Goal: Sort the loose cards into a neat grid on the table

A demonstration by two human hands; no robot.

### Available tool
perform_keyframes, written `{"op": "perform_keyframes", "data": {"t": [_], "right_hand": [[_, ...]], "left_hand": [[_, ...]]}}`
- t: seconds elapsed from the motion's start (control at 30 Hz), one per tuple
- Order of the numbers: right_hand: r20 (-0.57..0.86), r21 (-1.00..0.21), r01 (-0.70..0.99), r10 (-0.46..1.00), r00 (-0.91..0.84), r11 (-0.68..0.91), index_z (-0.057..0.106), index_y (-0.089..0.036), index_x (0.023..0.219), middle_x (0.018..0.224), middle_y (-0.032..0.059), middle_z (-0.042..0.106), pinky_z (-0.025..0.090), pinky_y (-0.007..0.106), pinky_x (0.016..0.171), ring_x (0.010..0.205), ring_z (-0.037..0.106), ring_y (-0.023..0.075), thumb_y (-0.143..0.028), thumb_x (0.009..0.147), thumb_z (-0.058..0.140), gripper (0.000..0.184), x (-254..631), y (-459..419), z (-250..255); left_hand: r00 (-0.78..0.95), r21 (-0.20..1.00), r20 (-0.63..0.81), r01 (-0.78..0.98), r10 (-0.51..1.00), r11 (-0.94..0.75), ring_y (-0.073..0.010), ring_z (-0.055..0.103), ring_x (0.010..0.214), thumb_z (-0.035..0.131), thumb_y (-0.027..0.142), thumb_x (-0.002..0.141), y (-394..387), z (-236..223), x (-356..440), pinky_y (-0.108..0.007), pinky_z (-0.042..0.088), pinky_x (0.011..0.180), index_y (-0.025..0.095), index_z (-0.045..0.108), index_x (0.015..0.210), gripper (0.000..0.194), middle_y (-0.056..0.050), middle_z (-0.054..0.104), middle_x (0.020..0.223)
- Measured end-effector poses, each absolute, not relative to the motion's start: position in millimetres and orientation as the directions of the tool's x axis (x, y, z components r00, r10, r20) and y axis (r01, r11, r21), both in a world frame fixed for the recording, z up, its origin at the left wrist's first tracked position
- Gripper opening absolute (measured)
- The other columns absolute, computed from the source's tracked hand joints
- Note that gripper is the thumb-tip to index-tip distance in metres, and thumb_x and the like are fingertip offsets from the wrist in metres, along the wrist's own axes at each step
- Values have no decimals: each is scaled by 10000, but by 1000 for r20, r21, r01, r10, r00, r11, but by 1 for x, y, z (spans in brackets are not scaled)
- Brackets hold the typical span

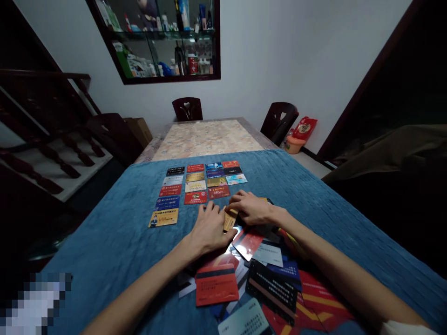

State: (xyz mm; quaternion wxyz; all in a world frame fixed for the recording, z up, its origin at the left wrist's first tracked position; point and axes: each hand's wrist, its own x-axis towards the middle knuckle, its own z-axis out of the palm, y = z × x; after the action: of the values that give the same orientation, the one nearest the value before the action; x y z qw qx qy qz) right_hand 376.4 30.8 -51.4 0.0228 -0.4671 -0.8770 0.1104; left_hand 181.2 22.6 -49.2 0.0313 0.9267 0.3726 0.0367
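My left hand (209, 228) lies palm down on the blue cloth (115, 242), fingers stretched forward, its thumb side touching a tan card (229, 219). My right hand (249, 208) rests just beyond it, fingers curled onto the same tan card's far end. In front of both hands several plastic cards are laid out in neat rows (195, 186), with a yellow VIP card (163, 217) at the near left corner. Under and behind my wrists spreads a loose heap of cards (258, 274), among them a red card with a black stripe (216, 284).
The blue cloth covers the near half of a long table; its far half (206, 137) shows a pale patterned top. Dark chairs (187, 109) stand at the far end and sides. A stair rail (52, 135) runs on the left, a glass shelf cabinet (164, 42) hangs on the wall.
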Motion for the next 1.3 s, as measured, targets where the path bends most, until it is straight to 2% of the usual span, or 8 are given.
{"op": "perform_keyframes", "data": {"t": [0.2, 0.33, 0.53, 0.73, 1.0, 1.13, 1.3], "right_hand": [[-13, -230, 791, 811, -585, 567, 708, -232, 1104, 1137, 106, 634, 413, 429, 881, 1087, 475, 286, -116, 774, 548, 385, 380, 32, -58], [38, -253, 767, 798, -602, 590, 691, -221, 1139, 1134, 102, 638, 423, 423, 886, 1068, 495, 271, -89, 748, 579, 427, 383, 33, -62], [173, -324, 702, 769, -615, 634, 704, -203, 1056, 1084, 92, 684, 434, 412, 905, 1015, 531, 246, -108, 839, 560, 277, 383, 38, -66], [262, -355, 720, 803, -536, 596, 682, -183, 1027, 998, 90, 702, 440, 381, 866, 928, 563, 226, -99, 870, 541, 228, 379, 42, -75], [223, -378, 787, 873, -433, 487, 667, -178, 918, 918, 77, 701, 408, 321, 797, 886, 565, 211, -145, 910, 528, 143, 378, 44, -81], [179, -343, 809, 879, -442, 476, 668, -171, 939, 971, 80, 686, 393, 312, 792, 883, 561, 204, -157, 886, 586, 99, 377, 44, -82], [192, -328, 813, 876, -441, 481, 669, -174, 931, 964, 79, 678, 379, 304, 781, 866, 550, 195, -174, 905, 576, 96, 377, 45, -85]], "left_hand": [[722, 92, 4, 688, 692, -719, -353, 531, 1076, 506, 433, 879, 27, -47, 175, -508, 421, 910, 117, 687, 1013, 388, -172, 675, 1034], [710, 161, -44, 699, 703, -697, -330, 562, 1039, 515, 390, 866, 34, -42, 171, -451, 427, 877, 143, 711, 898, 317, -147, 696, 959], [744, 307, -91, 653, 662, -692, -222, 619, 837, 494, 274, 853, 49, -34, 162, -299, 405, 763, 177, 721, 744, 270, -72, 709, 773], [767, 397, -68, 608, 638, -688, -143, 556, 640, 454, 207, 845, 65, -33, 153, -246, 340, 619, 153, 694, 715, 278, -35, 686, 713], [741, 417, -88, 634, 665, -651, -102, 404, 524, 431, 227, 858, 71, -32, 151, -250, 237, 537, 138, 601, 614, 310, 6, 525, 566], [741, 416, -95, 637, 665, -649, -103, 409, 530, 417, 211, 845, 70, -32, 152, -251, 241, 541, 140, 597, 625, 293, 5, 530, 573], [748, 410, -94, 630, 657, -659, -105, 410, 533, 410, 194, 833, 67, -30, 154, -246, 247, 538, 140, 606, 638, 282, 4, 526, 569]]}}
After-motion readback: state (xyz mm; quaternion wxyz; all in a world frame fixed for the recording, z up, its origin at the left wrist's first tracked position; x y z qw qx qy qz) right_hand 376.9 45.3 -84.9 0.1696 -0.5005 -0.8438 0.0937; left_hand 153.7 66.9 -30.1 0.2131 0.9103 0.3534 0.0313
